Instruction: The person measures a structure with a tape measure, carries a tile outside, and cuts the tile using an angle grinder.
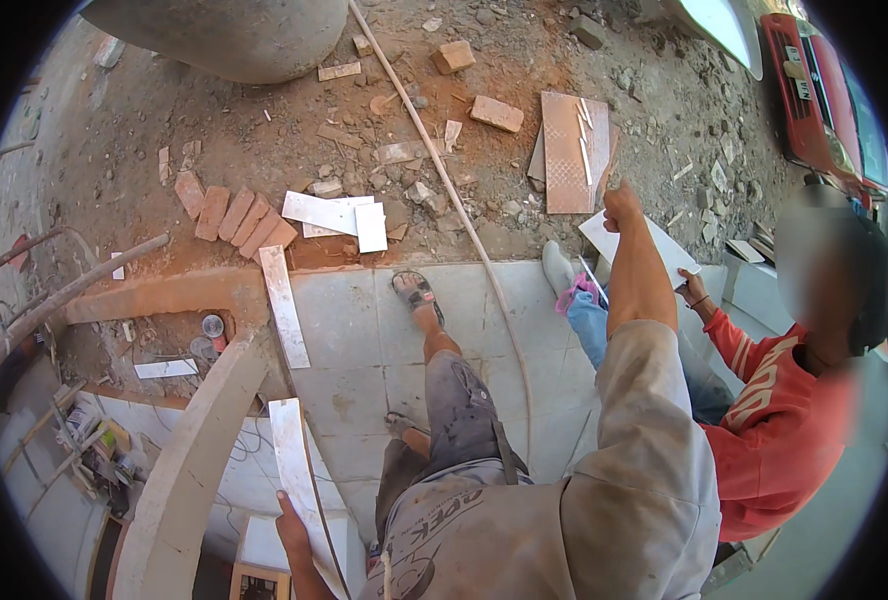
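At the lower left, my left hand (292,530) grips the edge of a long narrow white tile strip (299,470), which stands out ahead of it. My right arm stretches forward, and my right hand (621,207) is closed in a fist. It is above the near-left part of a white tile piece (649,248); whether they touch, and what the fist holds, I cannot make out. A co-worker in a red top (794,430) sits at my right, one hand (694,288) at the right end of that white piece.
A hose (439,160) crosses the tiled floor (349,310). Another white strip (282,305) lies by the concrete post (199,450). Bricks (234,212), white offcuts (329,212) and brown tiles (566,150) lie on rubble. A red vehicle (829,110) stands far right.
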Motion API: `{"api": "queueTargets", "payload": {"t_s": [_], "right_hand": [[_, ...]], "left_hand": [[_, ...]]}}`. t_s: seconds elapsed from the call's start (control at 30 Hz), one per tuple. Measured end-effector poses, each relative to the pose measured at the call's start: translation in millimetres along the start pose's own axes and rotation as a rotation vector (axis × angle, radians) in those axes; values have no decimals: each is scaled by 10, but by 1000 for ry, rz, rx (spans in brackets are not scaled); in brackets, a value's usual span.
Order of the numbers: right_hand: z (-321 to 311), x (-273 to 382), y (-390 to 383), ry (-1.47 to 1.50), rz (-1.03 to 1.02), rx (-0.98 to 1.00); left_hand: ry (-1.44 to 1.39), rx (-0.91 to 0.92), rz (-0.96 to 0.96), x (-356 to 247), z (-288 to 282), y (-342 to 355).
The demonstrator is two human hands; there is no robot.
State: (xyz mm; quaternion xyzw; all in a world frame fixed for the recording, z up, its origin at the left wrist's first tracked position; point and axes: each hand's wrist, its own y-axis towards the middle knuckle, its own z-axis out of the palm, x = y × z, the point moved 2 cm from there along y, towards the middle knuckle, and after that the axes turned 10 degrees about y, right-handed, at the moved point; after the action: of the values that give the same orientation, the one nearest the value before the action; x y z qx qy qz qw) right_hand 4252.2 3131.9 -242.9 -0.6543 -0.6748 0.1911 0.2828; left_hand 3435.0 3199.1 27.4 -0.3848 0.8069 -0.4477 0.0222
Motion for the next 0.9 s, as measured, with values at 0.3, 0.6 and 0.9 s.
{"api": "queueTargets", "payload": {"t_s": [0.3, 0.6, 0.9], "right_hand": [[280, 1330, -2175, 716, -366, 803], [-305, 2329, -4898, 1328, -837, 1938], [-61, 2078, -6615, 1852, -723, 2198]], "left_hand": [[205, -24, 1, -284, 135, -44], [105, 29, 84, -276, 237, 64], [84, 123, 77, 543, 454, 616]]}}
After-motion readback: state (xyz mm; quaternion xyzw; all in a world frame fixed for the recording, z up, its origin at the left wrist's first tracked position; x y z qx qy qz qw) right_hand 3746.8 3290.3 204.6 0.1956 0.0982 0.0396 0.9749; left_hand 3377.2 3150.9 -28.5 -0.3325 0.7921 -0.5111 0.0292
